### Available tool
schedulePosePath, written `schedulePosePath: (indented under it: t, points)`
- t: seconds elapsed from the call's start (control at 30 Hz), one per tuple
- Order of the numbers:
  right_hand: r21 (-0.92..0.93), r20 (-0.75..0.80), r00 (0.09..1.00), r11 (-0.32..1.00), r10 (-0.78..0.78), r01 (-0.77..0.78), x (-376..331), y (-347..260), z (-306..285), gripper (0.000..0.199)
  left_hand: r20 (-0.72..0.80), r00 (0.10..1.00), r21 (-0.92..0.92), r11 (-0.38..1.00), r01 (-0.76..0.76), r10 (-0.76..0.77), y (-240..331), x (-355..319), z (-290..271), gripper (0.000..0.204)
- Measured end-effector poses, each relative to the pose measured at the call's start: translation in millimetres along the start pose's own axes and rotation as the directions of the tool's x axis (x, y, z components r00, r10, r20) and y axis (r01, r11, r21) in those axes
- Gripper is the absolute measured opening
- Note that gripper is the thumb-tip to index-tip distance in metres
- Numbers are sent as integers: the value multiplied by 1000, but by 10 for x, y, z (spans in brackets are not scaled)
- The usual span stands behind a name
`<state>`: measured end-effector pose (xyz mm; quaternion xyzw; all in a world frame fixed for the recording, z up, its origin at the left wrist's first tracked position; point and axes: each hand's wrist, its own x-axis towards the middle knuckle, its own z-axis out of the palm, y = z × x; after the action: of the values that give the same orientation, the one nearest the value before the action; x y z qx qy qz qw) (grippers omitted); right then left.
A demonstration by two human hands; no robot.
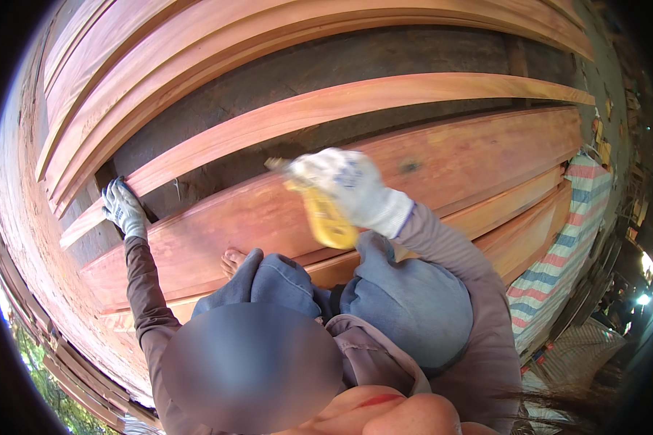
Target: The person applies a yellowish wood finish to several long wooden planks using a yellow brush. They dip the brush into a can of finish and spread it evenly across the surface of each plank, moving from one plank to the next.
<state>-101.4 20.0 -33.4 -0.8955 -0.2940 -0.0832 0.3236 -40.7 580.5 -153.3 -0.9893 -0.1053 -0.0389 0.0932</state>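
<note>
My left hand [125, 208], in a white and grey work glove, lies across the left end of a narrow reddish wooden board [326, 97], its fingers stretched out. In a like glove, my right hand [345, 185] is closed round a yellow-handled tool [331, 221], held above a wide plank [442, 156]. Motion smears the tool; a brownish tip sticks out to the left of the fist, and its exact kind cannot be made out. A dark gap separates the narrow board from the wide plank.
More reddish boards [218, 47] lie side by side on the far side. Beyond the narrow board shows a dark surface [384, 54]. Striped red, white and blue sheeting [559, 250] hangs at the right. My bare foot [232, 261] rests on the wide plank between my hands.
</note>
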Motion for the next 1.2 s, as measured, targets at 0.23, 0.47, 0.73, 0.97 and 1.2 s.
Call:
schedulePosePath:
  t: [0.23,0.47,0.73,0.97,1.2]
  points:
    - [-537,-183,968,807,171,-245,-826,838,-327,41,4,998,47,997,-69,69,-26,37,-44,44]
    - [-345,-32,981,919,190,-190,-549,310,101,28,-23,998,79,996,-51,53,-151,94,2,43]
    - [-327,-284,888,834,362,-445,-90,504,-273,31,-117,974,293,944,-152,194,-522,-21,206,40]
    - [-246,-90,949,917,303,-316,-65,85,304,21,142,988,201,979,25,-54,-136,148,-32,42]
    - [-558,23,922,771,385,-308,160,323,-32,27,203,968,-100,987,-125,144,434,240,-547,40]
